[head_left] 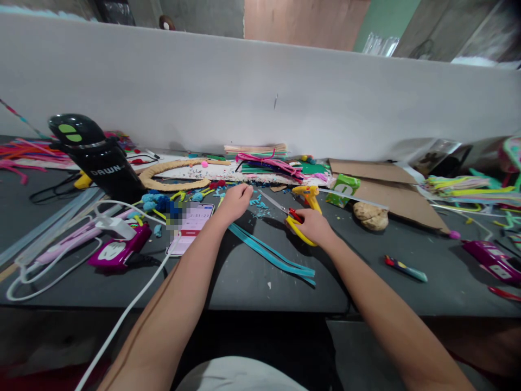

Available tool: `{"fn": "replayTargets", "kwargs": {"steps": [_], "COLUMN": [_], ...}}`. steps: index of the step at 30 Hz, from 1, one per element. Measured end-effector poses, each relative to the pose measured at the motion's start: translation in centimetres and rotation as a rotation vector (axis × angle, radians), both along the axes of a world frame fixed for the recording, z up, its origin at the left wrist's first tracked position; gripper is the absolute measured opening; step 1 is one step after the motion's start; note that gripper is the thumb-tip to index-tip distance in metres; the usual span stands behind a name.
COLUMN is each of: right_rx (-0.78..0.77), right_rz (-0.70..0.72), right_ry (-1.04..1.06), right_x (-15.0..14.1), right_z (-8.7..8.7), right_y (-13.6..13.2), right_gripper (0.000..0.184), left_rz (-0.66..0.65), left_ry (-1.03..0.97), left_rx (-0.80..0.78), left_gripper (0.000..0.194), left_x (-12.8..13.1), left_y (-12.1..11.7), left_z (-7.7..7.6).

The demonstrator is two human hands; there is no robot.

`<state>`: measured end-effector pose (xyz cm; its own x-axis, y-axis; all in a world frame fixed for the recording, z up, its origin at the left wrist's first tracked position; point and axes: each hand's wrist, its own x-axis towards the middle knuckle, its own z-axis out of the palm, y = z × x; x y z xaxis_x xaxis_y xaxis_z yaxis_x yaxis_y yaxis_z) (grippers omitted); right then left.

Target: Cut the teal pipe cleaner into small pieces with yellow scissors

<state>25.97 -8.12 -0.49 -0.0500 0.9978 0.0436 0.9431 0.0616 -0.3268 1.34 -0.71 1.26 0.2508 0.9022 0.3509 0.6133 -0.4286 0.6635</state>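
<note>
My right hand [315,227] is wrapped round the red and yellow handles of a pair of scissors [277,203], whose blades stand slightly apart and point toward my left hand. That left hand [239,199] is closed in a pinch, and what its fingers hold is hidden. Small cut pieces of blue pipe cleaner [259,203] and blue crumbs lie on the table between the two hands. Nearer to me, several long blue pipe cleaners [277,256] lie in a flat bunch, one end by my left wrist.
Left of my arm are a phone [197,222], a black bottle [100,163] and a purple power strip [122,247] with white cables. Beyond my right hand stand a yellow glue gun [308,194], a green box [342,190] and a stone-like lump [370,216]. A cutter knife [406,268] lies rightward.
</note>
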Motion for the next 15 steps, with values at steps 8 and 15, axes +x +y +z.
{"fn": "replayTargets", "kwargs": {"steps": [8, 15], "right_rx": [-0.016, -0.022], "right_rz": [0.008, -0.004], "right_ry": [-0.002, 0.006], "right_x": [-0.15, -0.16], "right_z": [0.26, 0.28], "right_y": [-0.21, -0.1], "right_gripper": [0.036, 0.035], "left_rz": [-0.012, -0.022], "left_ry": [0.002, -0.006], "left_rx": [-0.003, -0.018], "left_gripper": [0.036, 0.035], "left_x": [0.04, 0.06], "left_y": [-0.02, 0.03], "left_z": [0.07, 0.01]}}
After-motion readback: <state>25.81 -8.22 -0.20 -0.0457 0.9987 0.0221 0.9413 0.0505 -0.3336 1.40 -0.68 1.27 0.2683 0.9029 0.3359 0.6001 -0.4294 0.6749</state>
